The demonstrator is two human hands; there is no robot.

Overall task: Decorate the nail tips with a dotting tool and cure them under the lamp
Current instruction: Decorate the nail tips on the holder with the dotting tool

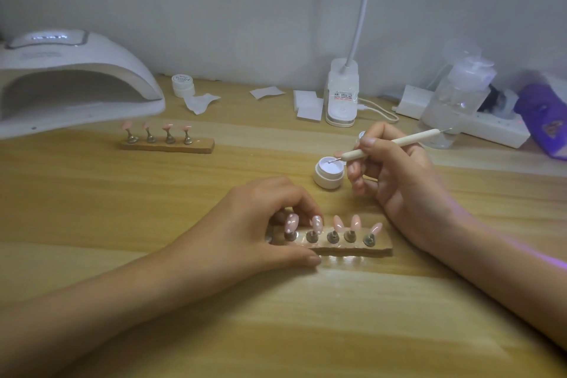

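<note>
My left hand (260, 224) grips the left end of the near wooden holder (356, 250): my fingers curl over its far side and my thumb presses its near edge. 5 pink nail tips (337, 222) stand on little metal stands along it. The 2 nearest my fingers carry white dots; the 3 to the right are plain.

My right hand (399, 181) pinches the dotting tool (395, 143) like a pen, thumb and forefinger close to its working end, the other fingers loosely curled below. The tool slants up to the right, and its fine metal point dips into the white gel in the open pot (329, 176), which sits on the table (306, 331) just left of that hand and a little beyond the near holder.

Farther off on the left, a second holder (167, 145) with 4 pink tips lies just in front of the white curing lamp (73, 80), outside its mouth. Along the far wall stand a closed white jar (183, 85), some white wipes (308, 105), a desk light base (342, 95), a clear pump bottle (460, 92) and a power strip (491, 130).
</note>
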